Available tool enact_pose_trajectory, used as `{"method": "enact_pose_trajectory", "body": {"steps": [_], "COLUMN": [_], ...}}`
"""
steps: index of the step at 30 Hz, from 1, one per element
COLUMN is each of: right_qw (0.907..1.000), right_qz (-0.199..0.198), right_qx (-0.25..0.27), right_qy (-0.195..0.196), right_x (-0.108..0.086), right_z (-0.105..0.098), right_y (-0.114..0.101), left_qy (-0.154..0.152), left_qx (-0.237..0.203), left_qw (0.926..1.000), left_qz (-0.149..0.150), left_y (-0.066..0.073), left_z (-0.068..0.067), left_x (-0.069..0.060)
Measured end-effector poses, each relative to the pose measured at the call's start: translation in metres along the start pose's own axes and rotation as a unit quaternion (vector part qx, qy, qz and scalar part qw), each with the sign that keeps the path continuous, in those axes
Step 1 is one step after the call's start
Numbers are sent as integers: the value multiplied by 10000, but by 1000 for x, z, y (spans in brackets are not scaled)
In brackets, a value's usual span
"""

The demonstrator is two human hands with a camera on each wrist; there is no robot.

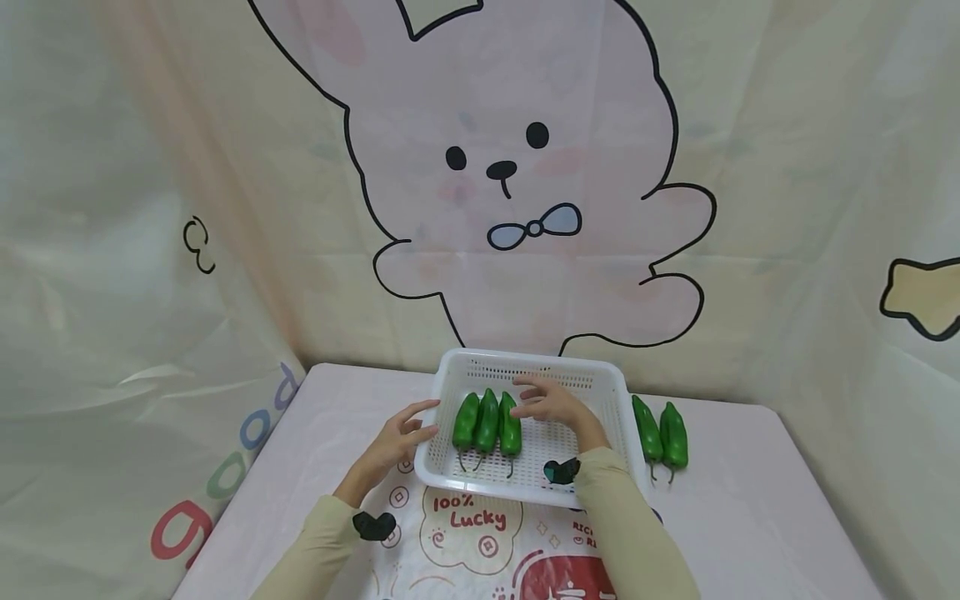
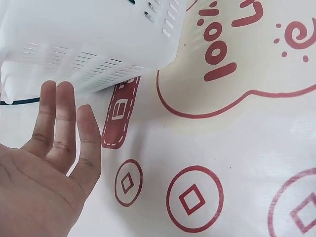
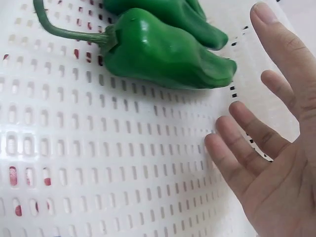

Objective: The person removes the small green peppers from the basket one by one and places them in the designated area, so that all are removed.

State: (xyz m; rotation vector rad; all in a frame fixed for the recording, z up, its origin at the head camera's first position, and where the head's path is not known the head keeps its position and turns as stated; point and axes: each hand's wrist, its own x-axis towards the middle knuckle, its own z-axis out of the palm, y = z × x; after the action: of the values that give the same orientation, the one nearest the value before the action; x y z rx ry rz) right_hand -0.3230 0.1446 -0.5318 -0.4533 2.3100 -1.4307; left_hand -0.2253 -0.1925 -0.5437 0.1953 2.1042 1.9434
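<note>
Right hand [image 1: 557,404] spread, empty, over basket [image 1: 495,490] | left hand [image 1: 392,442] relaxed, fingers extended beside it | peppers [image 1: 487,421] likely light, firm, slick; grip mid-body

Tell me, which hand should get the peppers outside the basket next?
Probably the right hand: its fingers look empty, and it's nearer the two outside peppers. The left hand is across the basket from them.

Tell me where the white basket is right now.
In the head view, the white basket sits on the table, low and near the centre, with the left hand at its left side and two green peppers just to its right.
</note>
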Motion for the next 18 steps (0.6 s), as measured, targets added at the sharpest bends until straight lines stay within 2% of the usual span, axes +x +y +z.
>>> {"method": "enact_pose_trajectory", "body": {"steps": [9,18], "right_qw": [9997,9997], "right_qz": [179,25], "right_qx": [83,-178], "right_qy": [154,157], "right_x": [3,7], "right_z": [8,13], "right_y": [8,9], "left_qy": [-14,-43], "left_qx": [-137,-179], "left_qw": [9999,9998], "left_qz": [-19,6], "left_y": [0,0], "left_z": [0,1], "left_x": [-1,-1]}}
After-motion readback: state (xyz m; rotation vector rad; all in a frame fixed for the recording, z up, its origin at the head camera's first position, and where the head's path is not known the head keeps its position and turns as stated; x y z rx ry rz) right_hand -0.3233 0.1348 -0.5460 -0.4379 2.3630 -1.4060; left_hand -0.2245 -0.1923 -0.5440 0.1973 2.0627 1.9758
